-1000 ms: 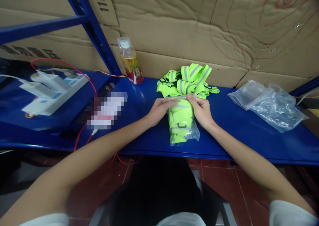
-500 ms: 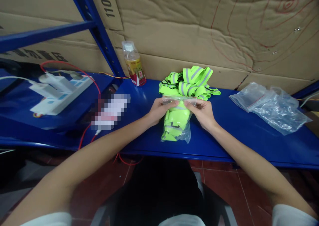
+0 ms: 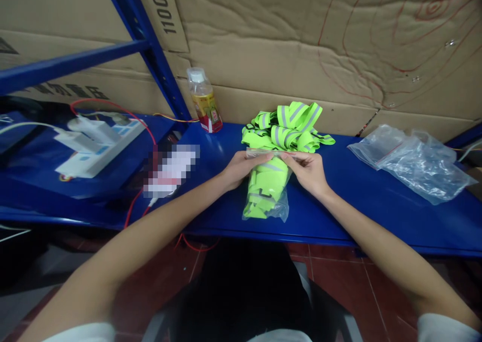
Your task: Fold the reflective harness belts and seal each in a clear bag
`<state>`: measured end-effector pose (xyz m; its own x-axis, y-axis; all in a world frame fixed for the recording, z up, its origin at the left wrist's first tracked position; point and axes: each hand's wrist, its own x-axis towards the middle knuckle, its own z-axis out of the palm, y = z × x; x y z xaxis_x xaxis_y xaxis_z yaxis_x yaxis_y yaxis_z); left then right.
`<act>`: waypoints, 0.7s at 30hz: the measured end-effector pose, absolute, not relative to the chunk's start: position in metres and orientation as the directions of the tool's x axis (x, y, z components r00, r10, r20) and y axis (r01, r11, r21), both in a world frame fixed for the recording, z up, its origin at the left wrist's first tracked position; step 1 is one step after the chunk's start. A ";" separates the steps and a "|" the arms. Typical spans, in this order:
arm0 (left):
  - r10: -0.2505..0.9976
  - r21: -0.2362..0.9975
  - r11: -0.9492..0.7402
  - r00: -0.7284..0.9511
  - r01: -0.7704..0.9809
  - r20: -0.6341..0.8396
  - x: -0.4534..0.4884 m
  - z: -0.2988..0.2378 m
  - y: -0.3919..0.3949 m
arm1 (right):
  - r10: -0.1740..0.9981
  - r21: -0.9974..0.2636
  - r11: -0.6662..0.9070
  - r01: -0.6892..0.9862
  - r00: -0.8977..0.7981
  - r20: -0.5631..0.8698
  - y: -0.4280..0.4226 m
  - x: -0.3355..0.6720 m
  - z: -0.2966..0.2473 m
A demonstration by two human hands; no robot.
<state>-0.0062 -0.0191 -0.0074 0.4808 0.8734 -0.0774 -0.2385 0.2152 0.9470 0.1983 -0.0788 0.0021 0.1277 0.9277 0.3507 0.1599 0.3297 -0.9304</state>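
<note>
A small clear plastic bag [image 3: 266, 191] stuffed with a folded neon-yellow reflective strap lies on the blue shelf [image 3: 339, 201]. My left hand [image 3: 241, 167] pinches the left end of the bag's top edge. My right hand [image 3: 308, 171] pinches the right end of that same edge, fingers pressed together. Just behind the bag sits a loose pile of neon-yellow straps with grey reflective stripes [image 3: 286, 128].
A heap of empty clear bags [image 3: 412, 161] lies at the right. A drink bottle [image 3: 204, 101] stands against the cardboard wall beside a blue rack post [image 3: 150, 50]. At left are a white power strip with chargers [image 3: 94, 143] and red cables [image 3: 139, 201].
The bag's lower end has swung from pointing right of centre to pointing left, and its top edge now lies flatter between my fingers. The view has shifted slightly.
</note>
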 end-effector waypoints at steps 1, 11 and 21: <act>0.883 0.952 0.192 0.466 -0.240 -0.060 -0.006 -0.008 -0.019 | 0.936 -0.940 0.309 0.142 0.131 0.327 -0.079 0.198 0.003; 0.930 0.959 0.060 0.365 -0.276 0.047 -0.006 -0.007 -0.020 | 0.961 -0.985 0.162 -0.060 0.238 0.143 -0.077 0.202 0.012; 0.946 0.953 -0.014 0.304 -0.302 0.110 -0.004 -0.008 -0.016 | 0.974 -0.987 0.116 -0.115 0.209 0.090 -0.072 0.209 0.012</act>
